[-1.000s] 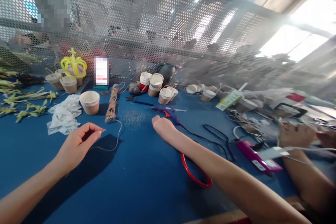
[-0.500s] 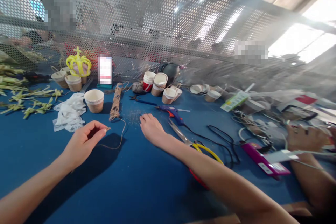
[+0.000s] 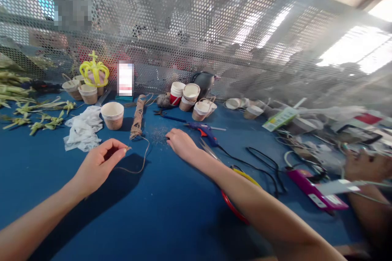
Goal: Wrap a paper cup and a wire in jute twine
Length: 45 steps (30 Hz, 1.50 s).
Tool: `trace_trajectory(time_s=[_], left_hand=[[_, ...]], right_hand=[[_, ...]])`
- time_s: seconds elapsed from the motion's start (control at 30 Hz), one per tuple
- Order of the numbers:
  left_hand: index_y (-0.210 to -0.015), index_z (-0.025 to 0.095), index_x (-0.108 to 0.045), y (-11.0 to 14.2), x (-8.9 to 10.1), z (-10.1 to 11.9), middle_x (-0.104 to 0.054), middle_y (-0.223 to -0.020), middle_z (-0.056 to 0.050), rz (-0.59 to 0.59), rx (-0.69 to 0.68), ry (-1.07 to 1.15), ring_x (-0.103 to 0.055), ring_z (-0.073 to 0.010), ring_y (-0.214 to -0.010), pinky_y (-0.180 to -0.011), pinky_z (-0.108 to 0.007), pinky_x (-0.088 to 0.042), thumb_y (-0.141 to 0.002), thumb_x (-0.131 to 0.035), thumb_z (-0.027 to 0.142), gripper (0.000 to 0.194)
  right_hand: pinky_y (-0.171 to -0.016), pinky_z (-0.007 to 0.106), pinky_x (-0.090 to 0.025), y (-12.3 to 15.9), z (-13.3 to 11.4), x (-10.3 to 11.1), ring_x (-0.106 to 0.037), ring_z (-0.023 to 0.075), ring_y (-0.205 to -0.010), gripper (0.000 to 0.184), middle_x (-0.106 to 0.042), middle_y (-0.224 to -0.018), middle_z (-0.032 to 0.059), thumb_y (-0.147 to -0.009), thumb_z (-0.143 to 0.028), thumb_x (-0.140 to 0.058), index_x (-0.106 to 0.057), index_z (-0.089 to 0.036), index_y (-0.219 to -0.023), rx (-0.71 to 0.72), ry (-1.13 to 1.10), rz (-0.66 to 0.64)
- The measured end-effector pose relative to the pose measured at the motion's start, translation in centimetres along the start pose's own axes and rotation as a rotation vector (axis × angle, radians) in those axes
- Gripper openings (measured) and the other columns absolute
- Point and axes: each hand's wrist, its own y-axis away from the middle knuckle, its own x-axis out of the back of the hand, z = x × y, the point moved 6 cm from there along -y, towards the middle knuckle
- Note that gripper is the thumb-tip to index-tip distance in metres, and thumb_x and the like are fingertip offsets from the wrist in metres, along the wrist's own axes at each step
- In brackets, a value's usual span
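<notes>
My left hand (image 3: 101,163) is closed in a pinch on the frayed end of a piece of brown twine (image 3: 128,148), held a little above the blue table. A loose strand curves away from the twine bundle (image 3: 138,118) and passes behind this hand. Palm down and low over the table, my right hand (image 3: 182,142) has its fingers reaching left, beside a scatter of small crumbs (image 3: 159,133). I see nothing in it, though its fingertips are partly hidden. Under the right forearm lie scissors (image 3: 246,176) with yellow and red handles. A blue glue gun (image 3: 203,131) rests just beyond the right hand.
A paper cup (image 3: 112,116) wrapped in brown stands by crumpled white tissue (image 3: 84,128). More cups (image 3: 191,91), a yellow crown (image 3: 94,71) and a phone (image 3: 125,78) line the mesh screen. A purple power strip (image 3: 315,191) and another person's hand (image 3: 367,165) are at right.
The view has shifted slightly, so most things sit a little further right. My right hand has moved slightly nearer me over the crumbs. The left hand keeps its pinch on the twine.
</notes>
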Motion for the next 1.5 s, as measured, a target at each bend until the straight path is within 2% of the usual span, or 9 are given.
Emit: trace_trajectory(time_s=[0.23, 0.33, 0.53, 0.73, 0.93, 1.03, 1.2, 1.37, 1.5], left_hand=[[-0.081, 0.017, -0.056, 0.0, 0.1, 0.4, -0.056, -0.063, 0.000, 0.008, -0.019, -0.021, -0.046, -0.0111, -0.054, -0.047, -0.020, -0.035, -0.075, -0.047, 0.041, 0.027], [-0.080, 0.017, -0.056, 0.1, 0.2, 0.6, -0.057, -0.065, 0.000, 0.014, -0.030, -0.035, -0.047, -0.0111, -0.054, -0.048, -0.020, -0.036, -0.075, -0.046, 0.040, 0.026], [-0.082, 0.017, -0.056, 0.2, 0.4, 1.0, -0.059, -0.068, -0.001, 0.023, -0.050, -0.039, -0.049, -0.0120, -0.058, -0.052, -0.021, -0.039, -0.076, -0.046, 0.039, 0.025], [-0.083, 0.017, -0.056, 0.1, 0.4, 0.8, -0.060, -0.071, -0.001, 0.013, -0.051, -0.028, -0.051, -0.0127, -0.061, -0.055, -0.021, -0.040, -0.076, -0.046, 0.039, 0.025], [-0.082, 0.018, -0.057, 0.1, 0.2, 0.7, -0.056, -0.062, 0.001, 0.015, -0.063, -0.030, -0.045, -0.0102, -0.051, -0.047, -0.020, -0.035, -0.075, -0.047, 0.039, 0.025], [-0.081, 0.018, -0.057, 0.1, 0.2, 0.7, -0.056, -0.062, 0.001, 0.018, -0.062, -0.027, -0.046, -0.0103, -0.051, -0.047, -0.020, -0.035, -0.075, -0.046, 0.040, 0.025], [-0.083, 0.018, -0.057, 0.0, 0.2, 0.6, -0.059, -0.069, -0.001, 0.011, -0.061, -0.043, -0.049, -0.0123, -0.058, -0.052, -0.022, -0.039, -0.076, -0.046, 0.040, 0.026], [-0.083, 0.018, -0.056, 0.0, 0.2, 0.6, -0.062, -0.075, -0.002, 0.008, -0.065, -0.029, -0.052, -0.0132, -0.063, -0.055, -0.022, -0.041, -0.077, -0.045, 0.039, 0.025], [-0.084, 0.017, -0.056, 0.1, 0.3, 0.7, -0.060, -0.070, -0.001, 0.011, -0.045, -0.032, -0.051, -0.0125, -0.060, -0.053, -0.021, -0.041, -0.077, -0.046, 0.039, 0.025]], right_hand=[[-0.073, 0.032, -0.041, -1.0, -0.9, -0.4, -0.054, 0.0256, -0.088, 0.025, -0.059, -0.093, 0.0175, -0.078, -0.001, -0.039, -0.059, -0.006, -0.091, 0.018, 0.084, -0.022], [-0.074, 0.031, -0.040, -1.4, -0.5, -0.5, -0.055, 0.0244, -0.088, 0.024, -0.059, -0.093, 0.0181, -0.079, -0.002, -0.039, -0.059, -0.005, -0.091, 0.001, 0.079, -0.014], [-0.069, 0.026, -0.041, -1.0, 1.5, 0.6, -0.057, 0.0177, -0.078, 0.024, -0.060, -0.090, 0.0144, -0.086, -0.012, -0.033, -0.055, -0.007, -0.093, -0.089, 0.001, 0.071], [-0.072, 0.018, -0.040, 0.6, 0.4, 1.0, -0.058, 0.0109, -0.080, 0.022, -0.064, -0.088, 0.0044, -0.087, -0.019, -0.039, -0.060, -0.014, -0.089, 0.038, -0.088, 0.057], [-0.071, 0.024, -0.041, -0.1, 0.6, -0.3, -0.059, 0.0179, -0.084, 0.024, -0.062, -0.090, 0.0117, -0.085, -0.016, -0.039, -0.063, -0.011, -0.090, -0.004, 0.023, 0.016], [-0.067, 0.025, -0.042, -0.9, 0.3, -0.6, -0.060, 0.0194, -0.081, 0.022, -0.061, -0.090, 0.0132, -0.084, -0.015, -0.041, -0.062, -0.010, -0.087, 0.028, 0.097, -0.032], [-0.063, 0.026, -0.043, -1.5, -1.0, -0.6, -0.060, 0.0199, -0.077, 0.024, -0.060, -0.090, 0.0149, -0.078, -0.001, -0.040, -0.060, -0.008, -0.090, 0.124, 0.195, -0.104], [-0.065, 0.030, -0.045, -1.4, -1.8, -0.9, -0.059, 0.0214, -0.078, 0.027, -0.059, -0.093, 0.0166, -0.078, 0.001, -0.037, -0.057, -0.005, -0.094, 0.182, 0.215, -0.114], [-0.068, 0.031, -0.046, -1.5, -1.3, -1.0, -0.058, 0.0204, -0.080, 0.025, -0.058, -0.095, 0.0162, -0.081, -0.001, -0.037, -0.057, -0.006, -0.095, 0.143, 0.177, -0.105]])
